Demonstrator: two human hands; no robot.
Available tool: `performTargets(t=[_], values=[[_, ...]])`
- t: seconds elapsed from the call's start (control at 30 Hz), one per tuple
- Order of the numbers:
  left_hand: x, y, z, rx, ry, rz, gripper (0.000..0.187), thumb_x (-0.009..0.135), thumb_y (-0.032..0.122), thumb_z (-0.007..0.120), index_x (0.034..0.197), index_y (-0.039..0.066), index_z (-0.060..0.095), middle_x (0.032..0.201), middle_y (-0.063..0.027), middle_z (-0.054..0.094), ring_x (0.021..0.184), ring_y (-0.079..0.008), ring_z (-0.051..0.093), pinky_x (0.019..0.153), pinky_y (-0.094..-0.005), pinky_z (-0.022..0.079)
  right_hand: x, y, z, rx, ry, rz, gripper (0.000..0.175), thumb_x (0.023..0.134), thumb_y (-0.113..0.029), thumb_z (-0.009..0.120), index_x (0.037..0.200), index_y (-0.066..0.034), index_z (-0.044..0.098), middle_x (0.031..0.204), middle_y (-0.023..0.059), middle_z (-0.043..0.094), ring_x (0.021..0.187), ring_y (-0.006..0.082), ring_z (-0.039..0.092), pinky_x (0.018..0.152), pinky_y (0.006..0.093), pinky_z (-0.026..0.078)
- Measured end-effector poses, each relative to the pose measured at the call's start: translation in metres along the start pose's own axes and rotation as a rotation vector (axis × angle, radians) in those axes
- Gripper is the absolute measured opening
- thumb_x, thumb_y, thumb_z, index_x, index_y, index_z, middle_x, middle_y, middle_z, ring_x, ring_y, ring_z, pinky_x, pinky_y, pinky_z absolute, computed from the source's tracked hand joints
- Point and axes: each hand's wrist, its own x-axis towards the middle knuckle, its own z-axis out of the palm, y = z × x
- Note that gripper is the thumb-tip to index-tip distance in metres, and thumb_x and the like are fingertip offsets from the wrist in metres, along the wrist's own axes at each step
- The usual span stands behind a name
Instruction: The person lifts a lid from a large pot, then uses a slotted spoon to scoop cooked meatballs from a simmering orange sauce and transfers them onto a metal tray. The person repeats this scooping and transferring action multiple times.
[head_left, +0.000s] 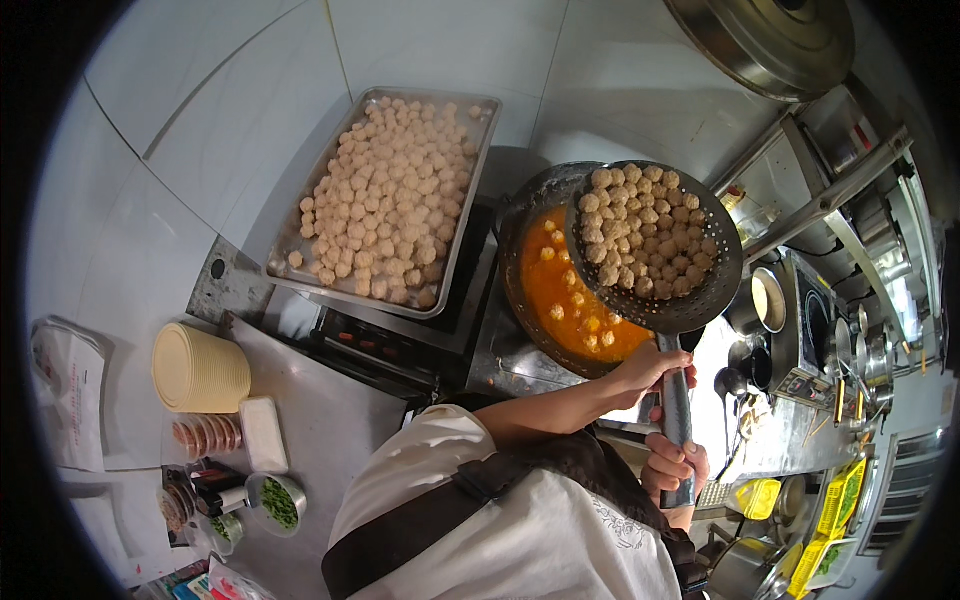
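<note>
Both my hands grip the handle of a large perforated metal strainer (716, 300) heaped with meatballs (645, 229). My left hand (649, 371) is closed around the handle close to the bowl, and my right hand (671, 469) holds it near its end. The strainer hangs over the right part of a dark wok (517, 300), hiding that side of it. Orange-red broth (551, 285) fills the wok, with several meatballs floating in it. To the left, a rectangular metal tray (480, 169) carries a large pile of paler meatballs (397, 202).
A stack of beige round containers (202, 367), a white box (262, 435) and a bowl of chopped greens (279, 502) stand on the left metal counter (322, 405). An induction cooker (810, 315) and pots lie right. A large lid (772, 45) hangs above a metal rail (825, 199).
</note>
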Motion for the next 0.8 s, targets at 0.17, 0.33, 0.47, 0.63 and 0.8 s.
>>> performTargets(t=[0.17, 0.33, 0.47, 0.63, 0.8], values=[[-0.0016, -0.0009, -0.0038, -0.002, -0.025, 0.01, 0.022, 0.087, 0.022, 0.057, 0.094, 0.002, 0.057, 0.089, -0.0085, 0.062, 0.084, -0.0161, 0.062, 0.073, -0.0266, 0.048, 0.0021, 0.0011, -0.003, -0.004, -0.021, 0.02, 0.046, 0.082, -0.008, 0.052, 0.123, 0.0042, 0.036, 0.069, 0.0013, 0.04, 0.047, 0.0023, 0.038, 0.044, 0.0186, 0.038], [-0.0026, -0.0001, -0.0039, 0.007, -0.03, 0.009, 0.022, 0.087, 0.023, 0.058, 0.094, 0.003, 0.057, 0.088, -0.008, 0.061, 0.085, -0.0162, 0.061, 0.073, -0.0269, 0.048, 0.0027, 0.003, -0.0034, -0.041, -0.061, 0.01, 0.047, 0.082, -0.006, 0.05, 0.124, 0.006, 0.032, 0.07, 0.0022, 0.041, 0.048, 0.0024, 0.041, 0.044, 0.0188, 0.04], [-0.0046, 0.0014, -0.0049, 0.018, -0.022, -0.016, 0.022, 0.086, 0.023, 0.058, 0.095, 0.003, 0.057, 0.088, -0.0075, 0.061, 0.085, -0.0163, 0.061, 0.074, -0.0282, 0.048, 0.0042, 0.0028, -0.0045, -0.053, -0.083, 0.024, 0.048, 0.082, -0.005, 0.049, 0.125, 0.0061, 0.031, 0.07, 0.0022, 0.041, 0.049, 0.0022, 0.041, 0.043, 0.0185, 0.04], [-0.0027, 0.0001, -0.0072, 0.026, 0.005, -0.035, 0.023, 0.085, 0.024, 0.059, 0.095, 0.003, 0.057, 0.087, -0.0069, 0.061, 0.083, -0.016, 0.061, 0.073, -0.0283, 0.048, 0.0044, -0.0001, -0.0069, -0.104, -0.025, 0.037, 0.051, 0.079, -0.009, 0.052, 0.125, 0.0025, 0.035, 0.072, 0.0025, 0.04, 0.048, 0.0031, 0.038, 0.043, 0.0192, 0.036], [-0.0008, -0.004, -0.0091, -0.027, -0.022, -0.023, 0.024, 0.084, 0.025, 0.06, 0.093, 0.003, 0.057, 0.086, -0.0062, 0.061, 0.082, -0.015, 0.061, 0.07, -0.0272, 0.049, 0.0052, -0.0014, -0.0087, -0.114, -0.054, 0.038, 0.049, 0.081, -0.007, 0.05, 0.125, 0.0038, 0.032, 0.072, 0.0032, 0.041, 0.049, 0.0041, 0.041, 0.044, 0.0213, 0.039]])
